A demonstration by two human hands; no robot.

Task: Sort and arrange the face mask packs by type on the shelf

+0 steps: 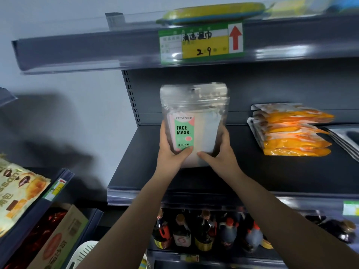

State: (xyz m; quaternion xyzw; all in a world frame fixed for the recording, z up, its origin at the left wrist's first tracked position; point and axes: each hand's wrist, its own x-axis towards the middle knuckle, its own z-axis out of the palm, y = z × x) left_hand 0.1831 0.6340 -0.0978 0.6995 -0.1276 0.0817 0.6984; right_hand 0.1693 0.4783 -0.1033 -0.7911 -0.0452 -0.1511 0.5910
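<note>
A clear face mask pack (196,121) with a green "FACE MASK" label stands upright at the left part of the dark shelf (147,171). My left hand (171,154) grips its lower left side, thumb across the front. My right hand (219,152) grips its lower right side the same way. A stack of orange face mask packs (291,133) lies flat on the same shelf to the right. Grey packs (347,138) lie at the far right edge, partly cut off.
The shelf above carries a green and yellow price tag (202,42) and a yellow item (213,11). Dark sauce bottles (204,232) fill the shelf below. On the left are a croissant bag (17,193), a cardboard box (64,237) and a white basket (85,253).
</note>
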